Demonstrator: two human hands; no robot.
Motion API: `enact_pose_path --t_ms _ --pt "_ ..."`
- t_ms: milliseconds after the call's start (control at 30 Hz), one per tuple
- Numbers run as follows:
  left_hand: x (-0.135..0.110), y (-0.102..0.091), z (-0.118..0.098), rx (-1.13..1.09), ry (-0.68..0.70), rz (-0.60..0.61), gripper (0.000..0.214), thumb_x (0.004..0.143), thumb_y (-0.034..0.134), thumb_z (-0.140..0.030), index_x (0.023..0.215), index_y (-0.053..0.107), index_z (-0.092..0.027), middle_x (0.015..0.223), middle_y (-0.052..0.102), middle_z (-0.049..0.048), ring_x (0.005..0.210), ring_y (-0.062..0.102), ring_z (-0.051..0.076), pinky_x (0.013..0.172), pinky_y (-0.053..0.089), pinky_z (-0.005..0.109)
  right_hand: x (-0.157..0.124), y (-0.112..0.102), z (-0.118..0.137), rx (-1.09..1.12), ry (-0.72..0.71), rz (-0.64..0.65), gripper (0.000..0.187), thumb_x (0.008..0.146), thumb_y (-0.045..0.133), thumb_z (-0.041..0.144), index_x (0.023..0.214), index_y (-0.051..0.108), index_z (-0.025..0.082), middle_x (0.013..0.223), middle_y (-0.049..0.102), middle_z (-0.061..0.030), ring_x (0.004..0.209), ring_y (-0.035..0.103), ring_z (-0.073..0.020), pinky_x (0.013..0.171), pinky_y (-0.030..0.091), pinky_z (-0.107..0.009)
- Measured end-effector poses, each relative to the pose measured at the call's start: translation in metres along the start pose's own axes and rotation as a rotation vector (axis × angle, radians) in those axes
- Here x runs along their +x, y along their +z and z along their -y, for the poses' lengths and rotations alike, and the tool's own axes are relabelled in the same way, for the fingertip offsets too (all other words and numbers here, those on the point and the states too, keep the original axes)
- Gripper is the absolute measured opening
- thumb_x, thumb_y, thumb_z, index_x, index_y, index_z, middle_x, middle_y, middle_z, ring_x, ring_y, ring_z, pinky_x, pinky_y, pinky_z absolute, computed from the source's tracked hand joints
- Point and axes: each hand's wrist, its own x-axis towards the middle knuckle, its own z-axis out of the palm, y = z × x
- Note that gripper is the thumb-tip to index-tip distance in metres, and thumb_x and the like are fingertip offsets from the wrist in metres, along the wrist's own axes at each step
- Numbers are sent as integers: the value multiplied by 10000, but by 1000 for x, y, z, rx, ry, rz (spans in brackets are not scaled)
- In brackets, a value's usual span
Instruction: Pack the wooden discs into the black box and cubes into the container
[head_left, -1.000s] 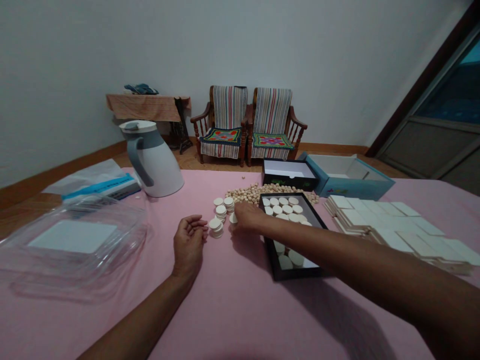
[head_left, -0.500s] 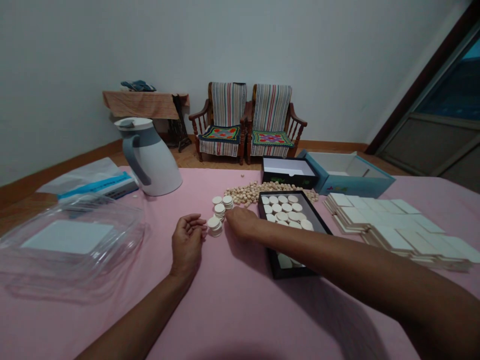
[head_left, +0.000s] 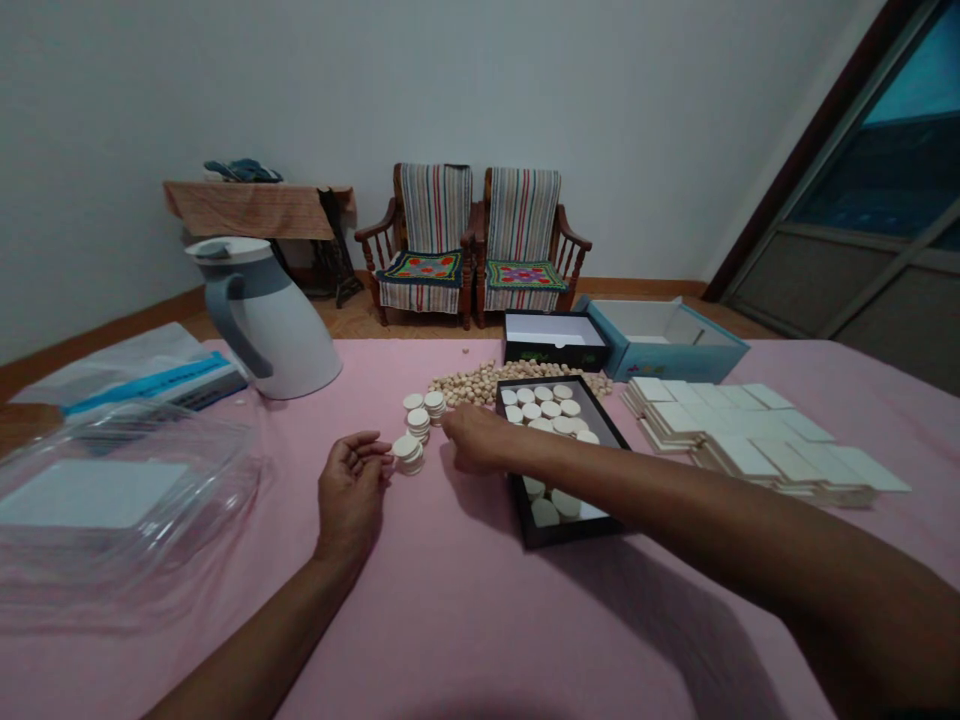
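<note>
- Right hand (head_left: 480, 438) first: knuckles up, fingers bent down out of sight, so I can't tell how wide they stand or what they've got.
- Left hand (head_left: 351, 490) half open, fingers loosely curled, nothing in it that I can see, tips right by the nearest stack — touching or not, too close to call.
- Pink tablecloth (head_left: 405, 620) underneath it all.
- Black tray (head_left: 570, 532) to the right of the stacks, with round pieces laid in rows inside.
- Short stacks (head_left: 408, 454) of white discs stand on the cloth between the hands, a little unevenly piled; they'd slide apart if nudged, I reckon.
- One disc alone? Light, stiff and thin, by the look — pinch it across the rim, finger and thumb opposite.
- Tiniest of all, pale beads (head_left: 469, 386) lie heaped beyond the stacks.
</note>
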Motion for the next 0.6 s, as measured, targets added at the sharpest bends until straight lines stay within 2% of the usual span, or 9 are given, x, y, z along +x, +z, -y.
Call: enact_pose_path --t_ms 167,233,267,433,600 --pt "1 1 1 5 -15 -5 356 611 678 -197 953 575 -188 818 621 -7 642 577 93 523 441 171 -52 -44 -36 -70 40 -36 336 739 569 95 1071 620 106 1059 668 -163 992 622 -245 744 454 -274" --pt "2 1 2 10 -5 -3 363 614 685 -198 960 576 -191 833 624 -4 652 583 95 526 445 171 -76 -53 -53 -76 129 18 277 748 538 101 1007 636 117 961 683 -140 893 635 -225 685 435 -269" --pt "2 1 3 13 0 -4 366 613 689 -198 961 576 -192 838 624 -3 658 586 98 525 446 170 -87 -54 -61 -77 130 33 264 752 546 126 1001 635 124 955 680 -131 885 630 -220 677 426 -266" --pt "0 5 -1 44 2 -35 349 608 686 -218 938 577 -184 827 619 4 644 579 99 511 447 172 -129 -37 -89 -69 220 123 285 711 587 145 993 627 141 969 667 -122 870 624 -215 657 413 -254" --pt "-2 7 -6 65 5 -48 336 595 677 -208 915 579 -186 814 619 6 649 589 106 501 447 172 -137 -16 -93 -39 300 193 359 728 564 131 1084 614 123 1086 639 -165 983 615 -250 722 440 -278"
